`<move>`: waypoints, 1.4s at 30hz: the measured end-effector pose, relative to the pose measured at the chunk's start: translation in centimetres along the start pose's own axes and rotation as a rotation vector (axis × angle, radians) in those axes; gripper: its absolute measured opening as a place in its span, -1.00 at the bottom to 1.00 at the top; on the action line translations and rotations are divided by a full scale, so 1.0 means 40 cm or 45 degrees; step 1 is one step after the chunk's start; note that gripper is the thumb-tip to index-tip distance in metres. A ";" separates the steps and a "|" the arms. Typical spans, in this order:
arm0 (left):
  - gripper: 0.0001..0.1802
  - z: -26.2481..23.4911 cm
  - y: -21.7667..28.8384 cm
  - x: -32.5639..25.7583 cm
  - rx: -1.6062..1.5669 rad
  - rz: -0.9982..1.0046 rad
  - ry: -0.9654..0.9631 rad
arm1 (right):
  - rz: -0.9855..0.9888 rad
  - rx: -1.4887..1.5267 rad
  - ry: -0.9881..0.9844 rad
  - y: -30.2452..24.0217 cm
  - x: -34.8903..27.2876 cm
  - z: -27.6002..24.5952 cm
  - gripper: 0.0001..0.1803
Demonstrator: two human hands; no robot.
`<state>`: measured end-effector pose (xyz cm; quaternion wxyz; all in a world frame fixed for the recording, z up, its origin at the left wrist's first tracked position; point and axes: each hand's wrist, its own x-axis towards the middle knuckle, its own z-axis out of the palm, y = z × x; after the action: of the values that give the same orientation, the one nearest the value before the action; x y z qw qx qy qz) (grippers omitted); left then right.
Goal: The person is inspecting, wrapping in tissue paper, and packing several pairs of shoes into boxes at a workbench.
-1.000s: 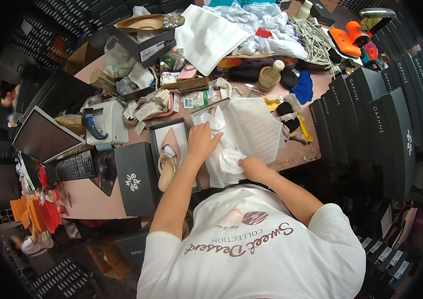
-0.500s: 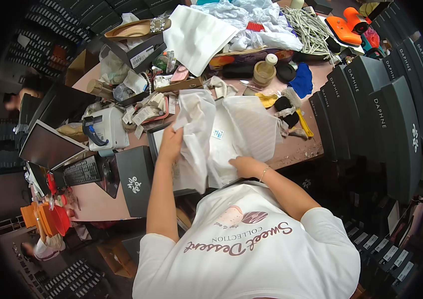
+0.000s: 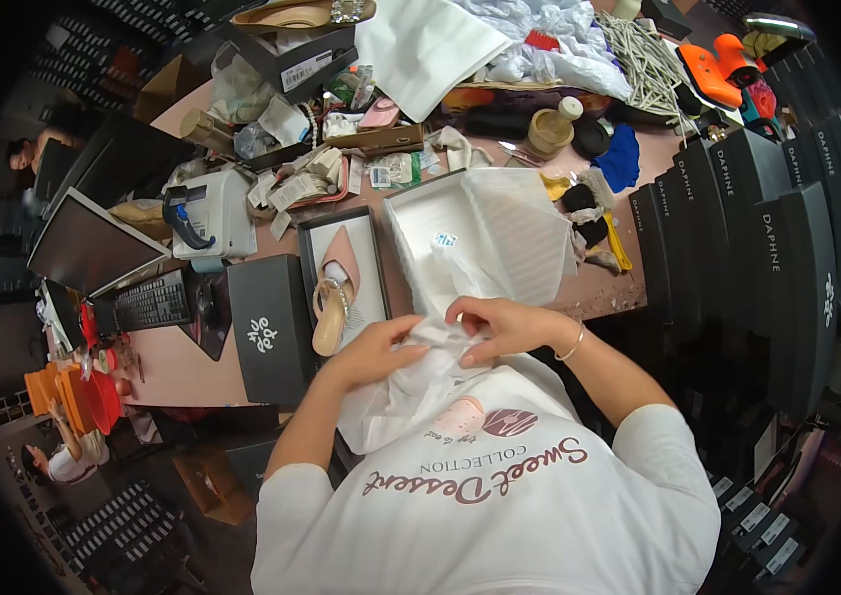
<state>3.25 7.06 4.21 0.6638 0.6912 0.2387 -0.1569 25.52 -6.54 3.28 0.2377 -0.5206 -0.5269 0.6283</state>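
Note:
A thin, crumpled white wrapping sheet (image 3: pixel 432 342) is bunched against my shirt, in front of the table's near edge. My left hand (image 3: pixel 378 354) grips its left side, fingers curled into the folds. Fingers bent, my right hand (image 3: pixel 508 328) pinches it from the right. To the left lies an open dark shoebox (image 3: pixel 369 297), holding a pink pointed slingback shoe (image 3: pixel 337 268) with a tan sole and a beaded strap. Just beyond my hands, an open white box part (image 3: pixel 420 220) has translucent striped paper (image 3: pixel 515 233) spread over its right side.
A closed dark box (image 3: pixel 277 342) stands left, beside a keyboard (image 3: pixel 151 300) and a monitor (image 3: pixel 93 248). Stacked dark shoeboxes (image 3: pixel 738 228) wall the right. Beyond are a jar (image 3: pixel 549 131), blue cloth (image 3: pixel 619 159) and cluttered tags (image 3: pixel 311 178). Another person (image 3: pixel 78 456) is at far left.
The white sheet came down from over the dark box toward my body, uncovering the pink shoe. My left hand dropped toward me, and both hands are now close together on the sheet.

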 end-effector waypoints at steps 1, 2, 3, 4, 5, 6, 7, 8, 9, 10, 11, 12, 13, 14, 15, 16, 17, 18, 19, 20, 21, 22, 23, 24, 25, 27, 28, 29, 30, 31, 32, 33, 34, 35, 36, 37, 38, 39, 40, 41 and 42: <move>-0.38 -0.020 -0.025 -0.023 -0.209 0.009 0.035 | 0.054 0.145 0.107 0.020 -0.009 0.014 -0.28; -0.31 -0.042 -0.051 -0.048 -0.129 -0.013 0.032 | -0.011 0.178 0.193 0.039 -0.014 0.036 -0.23; -0.23 -0.066 -0.078 -0.077 -0.047 -0.035 0.030 | -0.079 0.210 0.279 0.055 -0.018 0.059 -0.18; -0.16 -0.083 -0.103 -0.102 0.036 -0.054 0.040 | -0.155 0.236 0.360 0.055 -0.020 0.066 -0.13; -0.10 -0.084 -0.136 -0.114 -0.043 -0.164 -0.064 | -0.013 0.266 0.251 0.046 -0.033 0.057 -0.11; -0.09 -0.080 -0.163 -0.127 -0.340 -0.128 -0.036 | 0.030 0.298 0.184 0.050 -0.034 0.045 -0.11; -0.09 -0.072 -0.188 -0.144 -0.635 -0.093 -0.008 | 0.071 0.335 0.117 0.056 -0.033 0.034 -0.11; -0.08 -0.063 -0.212 -0.160 -0.928 -0.055 0.019 | 0.112 0.373 0.051 0.061 -0.033 0.026 -0.11; -0.13 -0.044 -0.231 -0.160 -1.120 0.012 0.119 | 0.110 0.400 0.078 0.064 -0.036 0.023 -0.11; -0.17 -0.025 -0.236 -0.159 -1.119 0.017 0.211 | 0.120 0.428 0.114 0.064 -0.052 0.025 -0.12; -0.21 -0.010 -0.239 -0.159 -1.116 0.020 0.302 | 0.128 0.458 0.151 0.063 -0.063 0.028 -0.12; -0.26 -0.007 -0.236 -0.145 -1.116 0.035 0.379 | 0.062 0.558 0.207 0.074 -0.066 0.026 -0.14; -0.37 -0.016 -0.226 -0.129 -1.195 0.093 0.491 | -0.003 0.662 0.265 0.099 -0.066 0.028 -0.15; -0.51 -0.051 -0.213 -0.102 -1.232 0.128 0.621 | -0.070 0.766 0.324 0.116 -0.074 0.026 -0.16; -0.61 -0.095 -0.229 -0.072 -1.207 0.189 0.767 | -0.074 0.892 0.291 0.120 -0.091 0.018 -0.17; -0.72 -0.145 -0.202 -0.039 -1.450 0.184 0.999 | -0.086 1.019 0.257 0.123 -0.108 0.002 -0.17; -0.72 -0.219 -0.270 -0.014 -1.682 0.606 0.909 | -0.103 1.152 0.215 0.118 -0.125 -0.007 -0.17; -0.71 -0.231 -0.099 0.003 -1.475 0.689 1.097 | -0.080 1.108 0.340 0.119 -0.145 -0.011 -0.17; -0.73 -0.296 -0.138 0.012 -1.258 0.912 1.195 | -0.070 1.049 0.446 0.105 -0.166 -0.019 -0.17; -0.73 -0.306 -0.077 0.030 -1.180 1.111 1.428 | -0.051 0.987 0.562 0.093 -0.186 -0.031 -0.17; -0.73 -0.281 -0.006 0.042 -0.949 1.058 1.510 | -0.061 0.812 0.659 0.073 -0.206 -0.040 -0.17; -0.73 -0.247 0.049 0.066 -0.720 1.008 1.581 | -0.082 0.828 0.781 0.072 -0.214 -0.038 -0.17; -0.72 -0.216 0.048 0.107 -0.145 0.818 1.695 | -0.105 0.841 0.904 0.076 -0.216 -0.029 -0.17; -0.70 -0.174 0.075 0.138 0.597 0.891 1.601 | -0.131 0.851 1.023 0.073 -0.216 -0.022 -0.17; -0.68 -0.132 0.078 0.190 0.583 0.939 1.264 | -0.181 0.766 1.060 0.068 -0.209 -0.019 -0.17; -0.59 -0.064 -0.002 0.312 0.977 0.212 0.461 | -0.252 0.691 1.176 0.061 -0.170 -0.009 -0.15; -0.56 -0.035 -0.006 0.328 0.563 0.224 0.429 | -0.280 0.680 1.229 0.059 -0.149 0.001 -0.15; -0.52 -0.006 -0.007 0.338 0.150 0.243 0.396 | -0.243 0.537 1.261 0.064 -0.135 0.010 -0.14; -0.47 0.020 -0.012 0.339 -0.259 0.256 0.358 | -0.283 0.507 1.262 0.064 -0.115 0.022 -0.13; -0.42 0.043 -0.024 0.325 -0.666 0.251 0.312 | -0.294 0.528 1.223 0.052 -0.098 0.041 -0.12; -0.36 0.054 -0.026 0.319 -1.075 0.246 0.263 | -0.305 0.547 1.178 0.037 -0.082 0.054 -0.11; -0.31 0.057 0.020 0.279 -1.488 0.173 0.136 | -0.312 0.611 1.125 0.034 -0.063 0.078 -0.17; -0.37 0.076 0.040 0.266 -1.725 0.234 0.118 | -0.237 0.463 1.055 0.027 -0.051 0.083 -0.22; -0.41 0.085 0.000 0.268 -1.776 0.187 0.177 | -0.167 0.313 0.982 0.020 -0.039 0.083 -0.26; -0.44 0.093 -0.012 0.256 -1.831 0.141 0.226 | -0.093 0.157 0.913 0.016 -0.032 0.081 -0.31; -0.46 0.095 -0.027 0.234 -1.812 0.128 0.246 | -0.183 -0.099 1.100 0.016 -0.016 0.080 -0.46; -0.47 0.097 -0.040 0.208 -1.794 0.114 0.268 | -0.206 0.002 0.995 0.006 0.004 0.069 -0.49; -0.49 0.106 -0.044 0.183 -1.782 0.093 0.279 | -0.215 0.100 0.893 -0.008 0.020 0.058 -0.51; -0.49 0.111 -0.059 0.164 -1.771 0.147 0.269 | -0.221 0.198 0.790 -0.018 0.036 0.056 -0.53; -0.50 0.114 -0.075 0.144 -1.760 0.201 0.260 | -0.303 0.252 0.787 0.005 0.067 0.067 -0.63; -0.51 0.111 -0.087 0.125 -1.739 0.265 0.260 | -0.214 0.413 0.816 0.012 0.085 0.060 -0.65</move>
<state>6.03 3.29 -1.70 0.9356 0.1497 0.2777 0.1583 22.30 -4.79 1.23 0.5210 -0.6014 -0.3603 0.4869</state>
